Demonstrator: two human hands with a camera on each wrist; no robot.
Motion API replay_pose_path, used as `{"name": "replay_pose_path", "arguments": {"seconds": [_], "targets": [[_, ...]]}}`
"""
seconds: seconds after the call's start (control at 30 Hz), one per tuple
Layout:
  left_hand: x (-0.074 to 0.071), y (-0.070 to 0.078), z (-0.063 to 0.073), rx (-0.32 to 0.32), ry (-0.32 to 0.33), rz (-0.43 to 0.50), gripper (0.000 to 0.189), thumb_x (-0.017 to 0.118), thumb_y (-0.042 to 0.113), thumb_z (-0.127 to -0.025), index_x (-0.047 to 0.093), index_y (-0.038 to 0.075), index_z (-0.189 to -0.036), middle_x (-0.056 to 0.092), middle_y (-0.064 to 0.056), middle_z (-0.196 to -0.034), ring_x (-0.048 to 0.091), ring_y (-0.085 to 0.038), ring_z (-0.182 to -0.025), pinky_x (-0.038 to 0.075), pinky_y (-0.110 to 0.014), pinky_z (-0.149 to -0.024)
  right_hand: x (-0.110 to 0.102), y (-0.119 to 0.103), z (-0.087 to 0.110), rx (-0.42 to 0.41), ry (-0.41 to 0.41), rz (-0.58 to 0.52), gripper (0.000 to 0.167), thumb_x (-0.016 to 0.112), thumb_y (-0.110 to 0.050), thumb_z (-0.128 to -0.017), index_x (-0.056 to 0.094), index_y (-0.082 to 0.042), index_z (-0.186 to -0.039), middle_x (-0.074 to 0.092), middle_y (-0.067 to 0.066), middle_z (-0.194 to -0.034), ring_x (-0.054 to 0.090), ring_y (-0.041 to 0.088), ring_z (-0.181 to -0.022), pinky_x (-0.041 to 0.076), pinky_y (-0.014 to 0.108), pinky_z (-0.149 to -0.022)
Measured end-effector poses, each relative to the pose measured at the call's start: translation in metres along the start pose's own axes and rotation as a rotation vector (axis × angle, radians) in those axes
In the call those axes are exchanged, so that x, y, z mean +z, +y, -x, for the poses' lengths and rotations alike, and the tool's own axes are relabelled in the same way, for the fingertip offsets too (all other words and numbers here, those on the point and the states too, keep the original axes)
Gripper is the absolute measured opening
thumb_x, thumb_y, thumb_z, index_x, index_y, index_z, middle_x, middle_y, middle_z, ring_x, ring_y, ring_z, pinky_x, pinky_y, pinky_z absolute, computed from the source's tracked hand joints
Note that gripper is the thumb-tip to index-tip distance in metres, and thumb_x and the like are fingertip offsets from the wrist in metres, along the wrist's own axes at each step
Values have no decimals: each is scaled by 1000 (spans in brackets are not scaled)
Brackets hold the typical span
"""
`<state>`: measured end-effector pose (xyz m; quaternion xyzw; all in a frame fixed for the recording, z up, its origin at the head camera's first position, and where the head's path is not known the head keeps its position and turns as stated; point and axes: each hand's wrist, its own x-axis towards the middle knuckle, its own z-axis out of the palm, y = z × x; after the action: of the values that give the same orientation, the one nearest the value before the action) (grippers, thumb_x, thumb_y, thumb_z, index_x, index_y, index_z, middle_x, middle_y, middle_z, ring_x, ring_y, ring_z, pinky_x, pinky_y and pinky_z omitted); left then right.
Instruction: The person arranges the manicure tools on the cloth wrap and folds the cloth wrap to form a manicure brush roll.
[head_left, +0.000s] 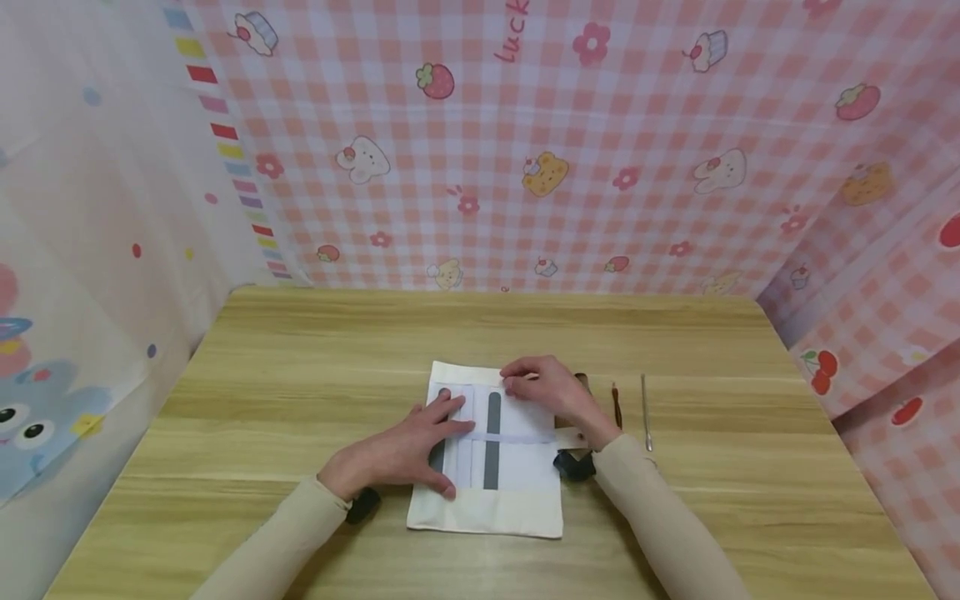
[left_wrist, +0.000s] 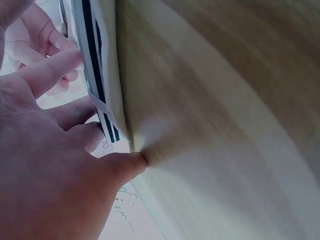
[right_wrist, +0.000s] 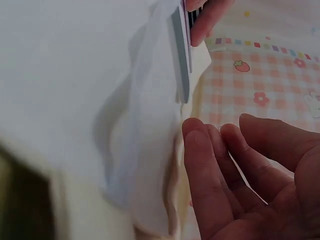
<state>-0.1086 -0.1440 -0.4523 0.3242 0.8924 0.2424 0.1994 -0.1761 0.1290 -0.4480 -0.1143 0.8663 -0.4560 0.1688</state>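
A cream cloth tool case lies spread on the table, with a pale elastic band across it. Under the band, one dark grey round-ended strip stands in the middle; a second grey strip is partly covered by my left hand. That hand rests over the case's left side, fingers spread and thumb low. My right hand hovers at the upper right of the case. In the right wrist view, its bent fingers and thumb stand apart, holding nothing, beside the cloth edge.
Right of the case lie a slim tool with a reddish-brown handle and a thin metal rod. A brown handle shows behind my right wrist. The wooden table ends at a pink checked curtain.
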Motion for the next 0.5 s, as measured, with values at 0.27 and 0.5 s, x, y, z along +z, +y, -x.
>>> {"name": "replay_pose_path", "arguments": {"seconds": [0.27, 0.5], "targets": [[-1, 2, 1, -8, 4, -9, 78, 83, 44, -87, 53, 12, -151, 23, -16, -170, 8, -37, -158, 14, -65, -122, -24, -3, 19, -71, 6, -16, 29, 63, -23, -104, 71, -6, -127, 73, 6, -114, 69, 24, -103, 57, 42, -93], [0, 0, 1, 28, 27, -11, 77, 83, 40, -88, 53, 9, -151, 26, -18, -168, 11, -39, -157, 15, -66, -121, -45, 0, 38, -121, 53, -27, 31, 62, -21, -104, 70, -3, -127, 73, 11, -117, 70, 31, -107, 56, 41, -91]]}}
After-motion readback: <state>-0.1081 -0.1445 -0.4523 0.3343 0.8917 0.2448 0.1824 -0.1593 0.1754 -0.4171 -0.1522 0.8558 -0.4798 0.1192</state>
